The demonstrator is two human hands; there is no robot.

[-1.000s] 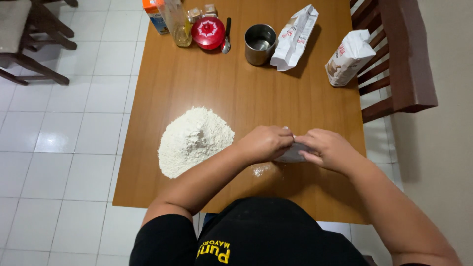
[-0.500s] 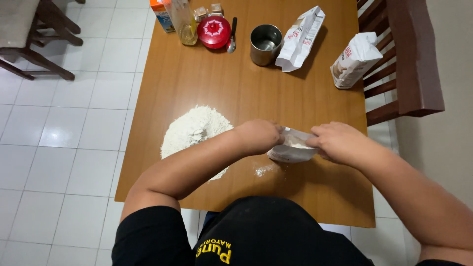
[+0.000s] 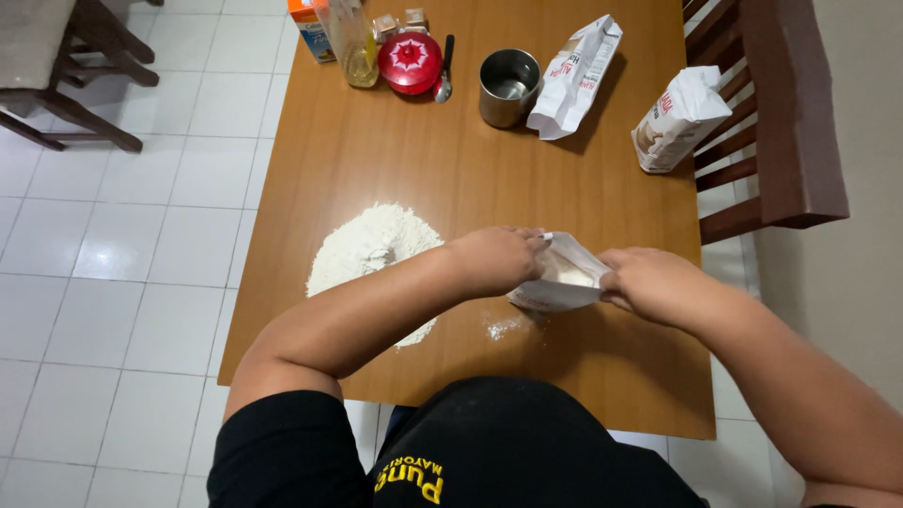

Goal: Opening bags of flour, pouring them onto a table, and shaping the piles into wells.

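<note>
My left hand (image 3: 497,261) and my right hand (image 3: 654,284) each grip one side of the mouth of a small white paper bag (image 3: 562,279), pulling it wide. White powder shows inside the bag. The bag hangs just above the wooden table (image 3: 451,169). A mound of flour (image 3: 372,249) lies on the table to the left, partly behind my left forearm. A little spilled powder (image 3: 505,327) dusts the wood under the bag.
At the table's far end stand a metal cup (image 3: 508,87), a spoon (image 3: 444,71), a red lid (image 3: 410,62), an oil bottle (image 3: 351,42), an orange carton (image 3: 308,19) and two white bags (image 3: 576,77) (image 3: 675,119). A wooden bench (image 3: 781,113) is on the right, a chair (image 3: 66,66) at far left.
My hands have drawn apart, spreading the bag's mouth from closed to wide. The view has shifted slightly.
</note>
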